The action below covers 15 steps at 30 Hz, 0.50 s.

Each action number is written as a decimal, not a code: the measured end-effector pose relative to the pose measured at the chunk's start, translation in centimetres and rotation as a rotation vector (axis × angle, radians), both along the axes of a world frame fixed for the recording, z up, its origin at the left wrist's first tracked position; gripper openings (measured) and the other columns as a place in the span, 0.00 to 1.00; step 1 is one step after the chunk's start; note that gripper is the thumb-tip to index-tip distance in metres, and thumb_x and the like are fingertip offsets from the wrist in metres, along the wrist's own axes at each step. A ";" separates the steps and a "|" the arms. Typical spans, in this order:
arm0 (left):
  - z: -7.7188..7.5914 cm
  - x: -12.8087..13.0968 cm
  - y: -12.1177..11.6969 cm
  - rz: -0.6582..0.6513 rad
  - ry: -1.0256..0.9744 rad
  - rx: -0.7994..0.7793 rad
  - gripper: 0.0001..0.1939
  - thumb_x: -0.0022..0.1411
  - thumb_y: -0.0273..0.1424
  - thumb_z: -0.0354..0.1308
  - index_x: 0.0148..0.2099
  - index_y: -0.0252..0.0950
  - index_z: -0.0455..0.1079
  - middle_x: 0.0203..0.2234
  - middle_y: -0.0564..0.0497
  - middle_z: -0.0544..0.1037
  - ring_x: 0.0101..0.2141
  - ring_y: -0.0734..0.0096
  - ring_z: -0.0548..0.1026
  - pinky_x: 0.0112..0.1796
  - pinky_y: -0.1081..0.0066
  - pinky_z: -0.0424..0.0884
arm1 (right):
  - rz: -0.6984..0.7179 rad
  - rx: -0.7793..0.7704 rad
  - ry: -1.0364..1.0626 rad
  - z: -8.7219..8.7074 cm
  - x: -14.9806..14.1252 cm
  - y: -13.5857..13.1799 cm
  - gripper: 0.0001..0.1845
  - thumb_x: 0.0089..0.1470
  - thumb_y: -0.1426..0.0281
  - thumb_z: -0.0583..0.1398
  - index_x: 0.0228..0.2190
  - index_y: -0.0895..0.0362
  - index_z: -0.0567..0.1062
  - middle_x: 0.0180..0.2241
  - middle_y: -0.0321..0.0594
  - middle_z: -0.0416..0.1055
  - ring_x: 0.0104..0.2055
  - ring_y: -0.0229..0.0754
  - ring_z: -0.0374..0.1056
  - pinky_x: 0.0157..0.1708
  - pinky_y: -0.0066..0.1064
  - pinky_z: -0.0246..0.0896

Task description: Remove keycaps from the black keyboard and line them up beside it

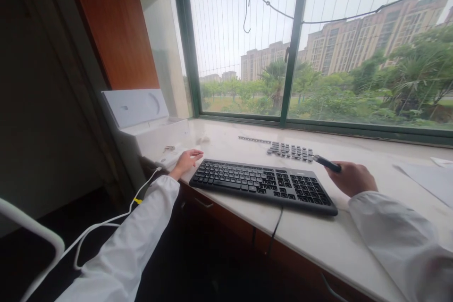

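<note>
A person's right hand (354, 179) holds a dark, slim tool (327, 163) beyond the right end of a black keyboard (264, 186), its grip closed around the near end while the tip points at loose keycaps (293, 152) on a pale counter (382, 217). The left hand (187, 161), its grip open and empty with fingers extended, is at the keyboard's far left corner; whether it touches the keyboard is hard to tell from this angle.

The keyboard lies flat along the counter's front edge, keys in place across its left and middle, bare sockets showing across the right. The loose keycaps sit in rows behind it, toward the window (295, 56), with a thin line of small ones trailing left. A dark cord (278, 224) hangs over the front edge. At left stands a white box (141, 108), its raised panel marked by a curved recess; a white cable (106, 222) with a yellow tag (138, 201) runs below. Papers (428, 179) lie at far right, with trees and buildings outside the glass.
</note>
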<state>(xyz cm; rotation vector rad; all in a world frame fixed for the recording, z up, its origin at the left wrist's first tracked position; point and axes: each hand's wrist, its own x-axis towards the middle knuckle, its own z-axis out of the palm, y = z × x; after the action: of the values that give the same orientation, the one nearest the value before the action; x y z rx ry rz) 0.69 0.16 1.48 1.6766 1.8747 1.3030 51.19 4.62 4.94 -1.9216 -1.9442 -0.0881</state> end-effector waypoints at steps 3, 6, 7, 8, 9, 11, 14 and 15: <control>0.8 -0.2 1.4 0.060 0.020 0.007 0.19 0.52 0.42 0.60 0.42 0.34 0.74 0.39 0.45 0.78 0.21 0.78 0.70 0.21 0.77 0.66 | -0.011 0.053 -0.004 -0.4 -0.2 0.1 0.19 0.55 0.60 0.48 0.28 0.53 0.76 0.34 0.49 0.73 0.33 0.49 0.66 0.28 0.33 0.48; 2.4 0.3 3.7 0.085 0.062 0.002 0.18 0.52 0.42 0.61 0.41 0.34 0.73 0.36 0.47 0.79 0.16 0.82 0.67 0.22 0.76 0.65 | 0.010 0.080 -0.003 -0.6 -0.1 0.3 0.19 0.54 0.60 0.49 0.25 0.54 0.75 0.31 0.48 0.73 0.31 0.48 0.65 0.27 0.32 0.47; 3.1 0.6 4.7 0.084 0.071 -0.002 0.18 0.52 0.42 0.61 0.41 0.35 0.73 0.35 0.47 0.79 0.16 0.82 0.67 0.22 0.76 0.65 | 0.024 0.082 -0.002 -0.7 -0.1 0.4 0.18 0.54 0.60 0.50 0.24 0.54 0.74 0.31 0.48 0.73 0.30 0.47 0.65 0.27 0.32 0.47; 3.7 0.9 5.7 0.073 0.079 -0.011 0.18 0.53 0.42 0.60 0.41 0.34 0.73 0.35 0.47 0.79 0.16 0.82 0.67 0.22 0.76 0.65 | 0.038 0.084 -0.004 -0.7 0.0 0.5 0.18 0.54 0.60 0.50 0.23 0.54 0.74 0.30 0.48 0.73 0.30 0.47 0.65 0.26 0.32 0.47; 4.3 1.4 6.7 0.055 0.079 -0.025 0.18 0.54 0.42 0.60 0.41 0.34 0.72 0.36 0.47 0.79 0.17 0.81 0.67 0.22 0.76 0.66 | 0.048 0.087 -0.007 -0.8 0.2 0.6 0.17 0.54 0.61 0.50 0.23 0.54 0.74 0.30 0.48 0.73 0.29 0.47 0.65 0.26 0.32 0.47; 5.3 2.4 8.9 0.027 0.082 -0.067 0.17 0.56 0.41 0.58 0.42 0.33 0.71 0.35 0.46 0.79 0.17 0.81 0.68 0.23 0.76 0.66 | 0.066 0.090 -0.021 -1.0 0.5 0.9 0.16 0.53 0.61 0.51 0.22 0.54 0.73 0.29 0.47 0.73 0.28 0.47 0.64 0.26 0.32 0.47; 6.3 3.8 12.1 0.023 0.150 -0.152 0.16 0.57 0.40 0.56 0.41 0.33 0.70 0.34 0.47 0.80 0.18 0.80 0.68 0.25 0.76 0.66 | 0.079 0.101 -0.049 -1.5 1.1 1.5 0.16 0.53 0.61 0.51 0.20 0.54 0.71 0.28 0.46 0.72 0.27 0.46 0.64 0.25 0.31 0.47; 6.4 4.3 13.2 0.031 0.182 -0.183 0.15 0.58 0.40 0.56 0.40 0.33 0.70 0.34 0.48 0.80 0.18 0.79 0.69 0.25 0.76 0.66 | 0.086 0.102 -0.058 -1.7 1.2 1.7 0.16 0.53 0.61 0.52 0.20 0.54 0.71 0.27 0.46 0.72 0.27 0.46 0.64 0.25 0.31 0.47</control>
<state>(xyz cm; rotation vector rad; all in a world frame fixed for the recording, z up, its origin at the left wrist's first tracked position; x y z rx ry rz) 4.96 13.32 7.92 1.7247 2.0602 0.9839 52.43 6.32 3.28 -1.7871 -2.0163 -0.2167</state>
